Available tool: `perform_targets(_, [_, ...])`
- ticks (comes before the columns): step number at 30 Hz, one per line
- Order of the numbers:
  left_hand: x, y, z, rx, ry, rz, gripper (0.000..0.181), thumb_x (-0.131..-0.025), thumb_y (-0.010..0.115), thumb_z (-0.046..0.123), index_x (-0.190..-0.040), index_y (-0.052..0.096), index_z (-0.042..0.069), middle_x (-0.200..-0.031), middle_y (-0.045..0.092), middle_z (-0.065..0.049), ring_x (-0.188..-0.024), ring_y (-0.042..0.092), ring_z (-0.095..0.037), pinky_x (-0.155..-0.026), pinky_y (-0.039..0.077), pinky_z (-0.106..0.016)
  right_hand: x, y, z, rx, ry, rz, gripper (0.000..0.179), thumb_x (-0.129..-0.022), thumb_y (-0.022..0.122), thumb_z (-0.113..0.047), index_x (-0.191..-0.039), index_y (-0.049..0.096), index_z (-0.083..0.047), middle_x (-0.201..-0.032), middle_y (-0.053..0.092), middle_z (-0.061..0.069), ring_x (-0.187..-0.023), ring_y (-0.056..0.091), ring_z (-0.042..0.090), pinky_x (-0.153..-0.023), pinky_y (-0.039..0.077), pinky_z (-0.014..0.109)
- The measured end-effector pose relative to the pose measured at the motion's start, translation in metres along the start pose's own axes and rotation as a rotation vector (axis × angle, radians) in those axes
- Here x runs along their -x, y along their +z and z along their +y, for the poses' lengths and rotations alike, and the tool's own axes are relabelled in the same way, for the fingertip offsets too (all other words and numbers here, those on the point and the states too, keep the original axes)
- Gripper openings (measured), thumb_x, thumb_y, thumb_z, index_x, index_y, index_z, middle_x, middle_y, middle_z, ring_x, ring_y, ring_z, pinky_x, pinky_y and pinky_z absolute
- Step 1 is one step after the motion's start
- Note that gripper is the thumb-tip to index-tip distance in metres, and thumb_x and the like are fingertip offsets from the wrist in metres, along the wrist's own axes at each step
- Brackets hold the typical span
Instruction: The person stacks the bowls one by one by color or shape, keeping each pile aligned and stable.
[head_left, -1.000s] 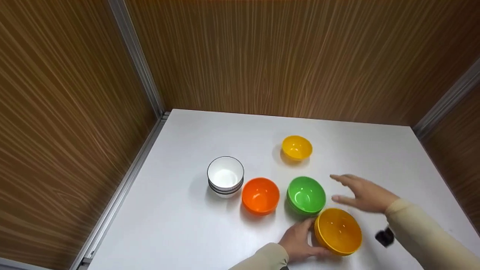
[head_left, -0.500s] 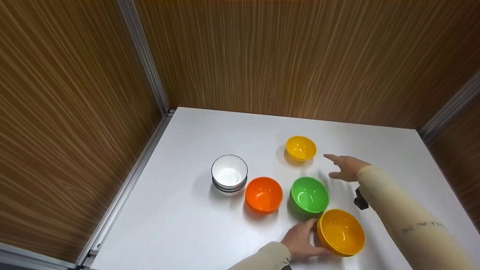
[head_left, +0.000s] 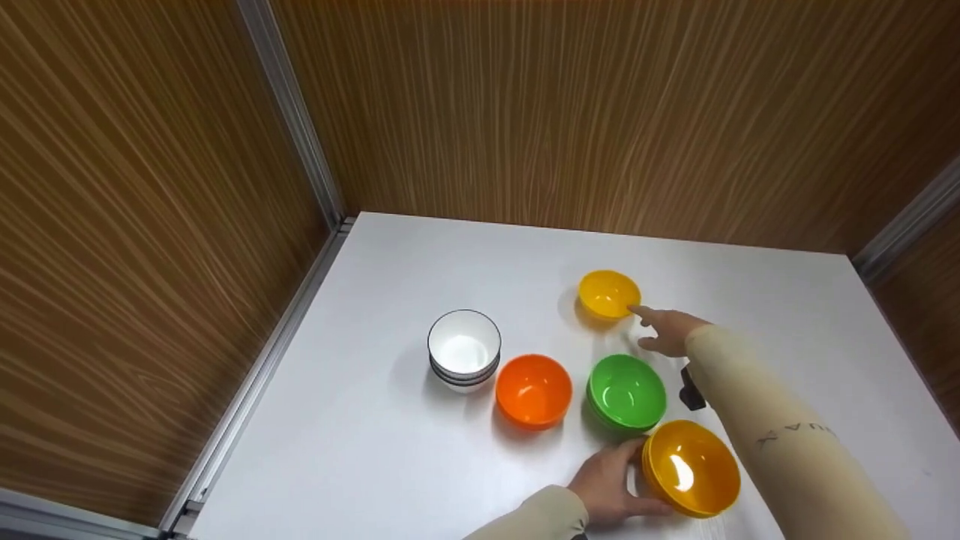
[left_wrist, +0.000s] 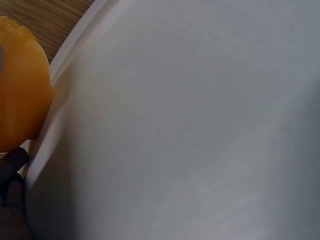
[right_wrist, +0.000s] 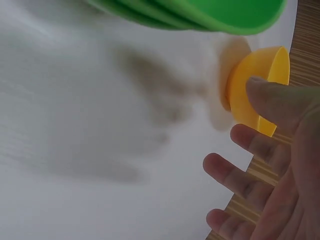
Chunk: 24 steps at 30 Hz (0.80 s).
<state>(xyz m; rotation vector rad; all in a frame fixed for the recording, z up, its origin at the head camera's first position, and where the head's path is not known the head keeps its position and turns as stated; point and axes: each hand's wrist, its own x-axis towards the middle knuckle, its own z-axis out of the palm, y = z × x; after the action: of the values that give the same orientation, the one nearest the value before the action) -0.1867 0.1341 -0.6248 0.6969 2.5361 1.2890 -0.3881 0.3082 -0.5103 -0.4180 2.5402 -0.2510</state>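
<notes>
My left hand (head_left: 604,486) holds the left side of a tilted stack of amber-yellow bowls (head_left: 694,469), thumb in front and fingers behind. In the left wrist view, dark fingers show just below the amber bowl (left_wrist: 22,92) at the left edge. Farther back, my right hand (head_left: 669,331) reaches to a single yellow bowl (head_left: 609,292), a fingertip right at its rim. In the right wrist view, the fingers of that hand are spread and relaxed, and the thumb overlaps the yellow bowl (right_wrist: 245,100). A stack of green bowls (head_left: 627,391) stands between the two hands.
An orange bowl (head_left: 533,391) stands left of the green stack. Beyond it sits a stack of white bowls (head_left: 464,342) with dark rims. Wood-grain panels (head_left: 570,112) border the white table (head_left: 337,420) at the back and sides.
My right hand has moved forward and left, from beside the green bowls to the rim of the single yellow bowl. The left hand stays on the amber-yellow stack.
</notes>
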Motion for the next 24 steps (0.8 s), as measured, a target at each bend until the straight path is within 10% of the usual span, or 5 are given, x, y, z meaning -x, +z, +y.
perform_targets(24, [0.009, 0.006, 0.005, -0.027, -0.050, -0.051, 0.094, -0.066, 0.077, 0.064, -0.144, 0.037, 0.029, -0.129, 0.051, 0.016, -0.110, 0.050, 0.000, -0.096, 0.044, -0.023, 0.022, 0.018, 0.019, 0.024, 0.012, 0.120, 0.054, -0.099, 0.053, -0.023, -0.147, 0.035, -0.006, -0.142, 0.043, 0.026, -0.126, 0.039, 0.051, -0.103, 0.029, 0.068])
